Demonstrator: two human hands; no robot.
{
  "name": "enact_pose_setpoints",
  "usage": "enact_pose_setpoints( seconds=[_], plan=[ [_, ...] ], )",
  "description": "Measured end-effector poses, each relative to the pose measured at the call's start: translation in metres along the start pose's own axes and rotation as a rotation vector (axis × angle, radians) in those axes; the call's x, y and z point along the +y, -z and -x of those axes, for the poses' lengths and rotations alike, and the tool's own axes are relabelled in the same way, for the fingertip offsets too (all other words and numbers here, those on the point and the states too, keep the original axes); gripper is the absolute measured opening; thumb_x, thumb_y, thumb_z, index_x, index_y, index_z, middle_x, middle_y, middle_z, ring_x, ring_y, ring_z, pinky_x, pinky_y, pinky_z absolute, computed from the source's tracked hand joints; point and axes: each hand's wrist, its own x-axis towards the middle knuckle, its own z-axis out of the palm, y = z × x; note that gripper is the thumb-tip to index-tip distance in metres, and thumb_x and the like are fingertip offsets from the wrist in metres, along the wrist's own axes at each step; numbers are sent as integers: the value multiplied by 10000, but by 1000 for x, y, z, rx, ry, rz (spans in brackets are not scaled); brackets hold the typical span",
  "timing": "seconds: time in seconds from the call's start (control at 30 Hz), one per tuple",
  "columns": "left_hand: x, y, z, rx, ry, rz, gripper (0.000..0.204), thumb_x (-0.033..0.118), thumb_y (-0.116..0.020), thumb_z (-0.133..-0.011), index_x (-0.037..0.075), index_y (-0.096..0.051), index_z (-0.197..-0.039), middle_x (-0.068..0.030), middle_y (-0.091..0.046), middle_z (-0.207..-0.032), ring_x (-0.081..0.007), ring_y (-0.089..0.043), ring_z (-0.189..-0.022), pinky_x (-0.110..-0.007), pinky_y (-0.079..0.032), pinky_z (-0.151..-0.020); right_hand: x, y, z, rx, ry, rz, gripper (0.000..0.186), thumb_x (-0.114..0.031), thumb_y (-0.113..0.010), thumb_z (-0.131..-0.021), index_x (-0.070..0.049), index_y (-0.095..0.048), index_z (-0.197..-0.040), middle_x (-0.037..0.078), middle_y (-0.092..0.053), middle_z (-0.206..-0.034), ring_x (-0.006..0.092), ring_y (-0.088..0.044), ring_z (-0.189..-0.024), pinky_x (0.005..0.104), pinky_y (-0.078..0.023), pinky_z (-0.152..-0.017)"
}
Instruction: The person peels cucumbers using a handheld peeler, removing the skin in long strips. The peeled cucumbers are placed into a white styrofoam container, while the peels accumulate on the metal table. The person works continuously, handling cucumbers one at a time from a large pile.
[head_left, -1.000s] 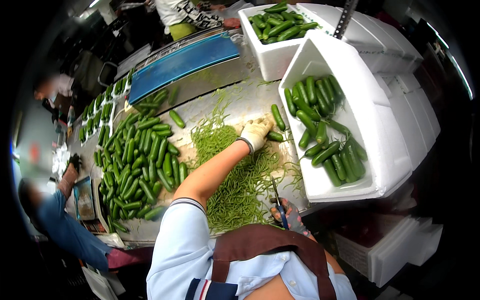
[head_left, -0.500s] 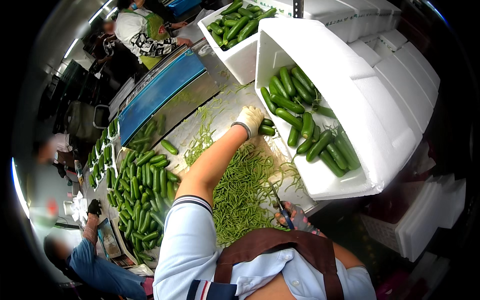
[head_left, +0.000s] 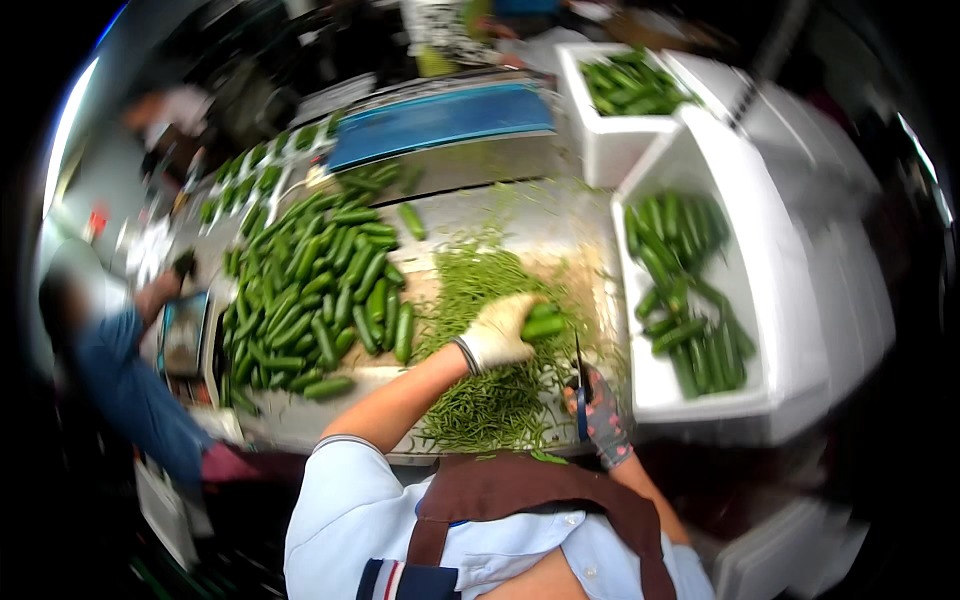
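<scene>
In a cream glove, my left hand [head_left: 500, 332] grips a pair of short green cucumbers [head_left: 543, 322] above a heap of thin green cut stems [head_left: 490, 405]. Just to its right, my right hand [head_left: 604, 412], in a grey patterned glove, is closed on blue-handled scissors [head_left: 581, 398]. Their blades point away from me, close to the cucumber ends. A large pile of cucumbers [head_left: 310, 285] lies on the metal table to the left. More cucumbers [head_left: 690, 300] rest inside the white foam box [head_left: 665, 405] that stands tilted at my right.
A second foam box [head_left: 610, 140] of cucumbers stands at the far right. Across the back runs a blue-topped metal ledge [head_left: 440, 122]. Small packed trays [head_left: 265, 180] sit at the far left. A person in blue sleeves [head_left: 100, 370] is at the left, with others farther back, blurred.
My left hand has come back from beside the foam box toward the scissors, carrying the cucumbers. My right hand has risen slightly with the scissors. The whole view has turned.
</scene>
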Motion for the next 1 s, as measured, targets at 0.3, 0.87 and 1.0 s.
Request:
enact_pose_setpoints(
  seconds=[0.3,0.87,1.0],
  plan=[
    [7,-21,87,8,137,157,635,185,-621,-581,76,-385,-1161,-176,-541,-960,-296,-525,-927,-350,-414,-800,3,35,-22,41,-345,188,350,-393,-375,-851,-100,-464,-1022,131,-526,-736,157,-479,-483,220,-383,-363],
    [-16,-30,136,84,220,250,634,199,-600,-603,96,-365,-1183,-159,-551,-932,-294,-535,-890,-343,-424,-773,19,63,-75,-232,-1000,-225,454,-425,-414,-822,7,-429,-963,84,-513,-745,177,-493,-485,295,-415,-387],
    [-29,-37,133,142,261,371,643,212,-601,-610,107,-355,-1194,-164,-546,-958,-291,-534,-906,-341,-421,-789,17,53,-71,-198,-982,-202,434,-416,-423,-816,1,-434,-938,79,-505,-730,172,-484,-486,290,-408,-385]
  ],
)
